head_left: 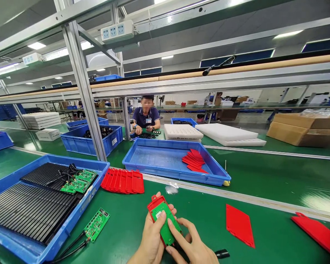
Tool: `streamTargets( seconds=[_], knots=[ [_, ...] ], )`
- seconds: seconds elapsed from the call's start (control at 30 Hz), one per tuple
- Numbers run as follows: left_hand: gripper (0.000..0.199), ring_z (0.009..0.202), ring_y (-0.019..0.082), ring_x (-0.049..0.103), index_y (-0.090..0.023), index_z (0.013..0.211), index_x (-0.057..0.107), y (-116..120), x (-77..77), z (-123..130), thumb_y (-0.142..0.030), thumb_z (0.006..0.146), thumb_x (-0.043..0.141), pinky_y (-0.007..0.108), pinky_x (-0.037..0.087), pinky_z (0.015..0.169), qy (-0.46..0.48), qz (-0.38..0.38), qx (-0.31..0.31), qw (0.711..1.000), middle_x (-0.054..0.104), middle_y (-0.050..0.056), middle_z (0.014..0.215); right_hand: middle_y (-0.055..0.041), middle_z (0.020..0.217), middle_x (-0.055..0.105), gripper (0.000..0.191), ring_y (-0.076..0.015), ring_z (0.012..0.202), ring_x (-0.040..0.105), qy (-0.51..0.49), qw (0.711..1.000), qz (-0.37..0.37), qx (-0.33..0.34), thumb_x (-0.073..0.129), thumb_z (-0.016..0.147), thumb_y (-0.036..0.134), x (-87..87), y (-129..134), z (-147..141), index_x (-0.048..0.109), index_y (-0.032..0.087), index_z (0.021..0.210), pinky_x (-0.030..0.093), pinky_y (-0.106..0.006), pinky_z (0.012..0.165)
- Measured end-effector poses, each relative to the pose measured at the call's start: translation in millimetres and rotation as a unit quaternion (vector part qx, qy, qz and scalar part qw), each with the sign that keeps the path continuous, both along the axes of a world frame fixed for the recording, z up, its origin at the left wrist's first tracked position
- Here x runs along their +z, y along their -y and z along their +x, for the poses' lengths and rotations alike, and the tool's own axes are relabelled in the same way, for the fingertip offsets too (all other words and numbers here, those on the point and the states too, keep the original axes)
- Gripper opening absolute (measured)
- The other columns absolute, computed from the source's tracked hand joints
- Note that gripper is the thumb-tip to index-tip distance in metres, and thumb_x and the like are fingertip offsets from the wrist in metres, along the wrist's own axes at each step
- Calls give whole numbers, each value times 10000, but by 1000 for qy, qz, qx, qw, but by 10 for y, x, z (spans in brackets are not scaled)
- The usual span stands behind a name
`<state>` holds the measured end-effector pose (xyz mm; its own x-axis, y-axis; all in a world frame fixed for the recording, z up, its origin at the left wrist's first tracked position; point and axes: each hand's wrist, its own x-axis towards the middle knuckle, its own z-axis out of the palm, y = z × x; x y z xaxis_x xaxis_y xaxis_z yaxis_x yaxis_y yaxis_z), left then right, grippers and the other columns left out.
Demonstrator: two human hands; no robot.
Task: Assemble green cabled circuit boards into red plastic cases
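In the head view, a green circuit board (168,231) lies inside a red plastic case (157,201) with a hanging loop at its top end. My left hand (151,234) grips the case from the left, its thumb on the board near a white label. My right hand (194,244) holds the lower right side, fingertips pressing on the board. A black cable end (222,253) sticks out beyond my right hand. Left of my hands, another circuit board (97,224) with black leads lies on the green table. To the right are a flat red cover (239,225) and another red case (317,233).
A blue tray (99,165) at left holds black slotted racks and circuit boards. Beside it stands a row of red cases (123,180). Another blue tray (154,169) ahead contains red covers (194,160). A metal post (84,88) rises behind; a co-worker (146,115) sits across.
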<state>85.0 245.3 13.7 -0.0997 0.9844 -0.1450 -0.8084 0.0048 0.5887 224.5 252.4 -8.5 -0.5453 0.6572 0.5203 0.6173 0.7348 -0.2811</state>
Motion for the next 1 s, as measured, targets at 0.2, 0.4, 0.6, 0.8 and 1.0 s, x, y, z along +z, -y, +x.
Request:
streamTargets(
  seconds=[0.2, 0.4, 0.6, 0.8, 1.0],
  knots=[
    [717, 1130, 284, 576, -220, 1403, 370, 43, 41, -26, -292, 778, 714, 415, 417, 985, -8, -21, -27, 999, 673, 142, 1105, -74, 959, 641, 425, -146, 649, 597, -161, 938, -308, -6, 412, 911, 425, 292, 3, 18, 475, 211, 1273, 538, -280, 673],
    [695, 1108, 318, 587, -211, 1362, 444, 78, 49, -22, -299, 741, 744, 454, 415, 975, -24, -30, -83, 996, 682, 151, 1079, 29, 559, 479, 521, -97, 495, 388, -245, 797, -544, 90, 454, 808, 658, 352, -50, -25, 529, 157, 690, 341, -230, 491],
    [615, 1062, 275, 596, -215, 1345, 459, 67, 35, -48, -257, 770, 673, 430, 404, 970, 21, -15, -120, 992, 671, 122, 1059, -21, 574, 586, 583, -101, 488, 482, -300, 714, -616, 146, 477, 777, 691, 290, -22, -99, 572, 127, 670, 347, -223, 511],
    [256, 650, 144, 548, -143, 1014, 635, 34, 46, -61, -194, 778, 551, 394, 442, 844, 78, 14, -87, 993, 552, 17, 692, -37, 553, 592, 529, -166, 486, 553, -78, 905, -419, -7, 307, 908, 587, 259, 27, -91, 520, 184, 639, 390, -270, 498],
    [182, 593, 99, 419, -185, 961, 600, -18, 103, -127, -208, 788, 551, 281, 405, 658, 89, 43, 11, 995, 429, -16, 681, -35, 701, 594, 273, -187, 583, 569, 50, 998, 43, 7, 362, 953, 347, 289, 182, -106, 550, 204, 817, 407, -288, 528]
  ],
)
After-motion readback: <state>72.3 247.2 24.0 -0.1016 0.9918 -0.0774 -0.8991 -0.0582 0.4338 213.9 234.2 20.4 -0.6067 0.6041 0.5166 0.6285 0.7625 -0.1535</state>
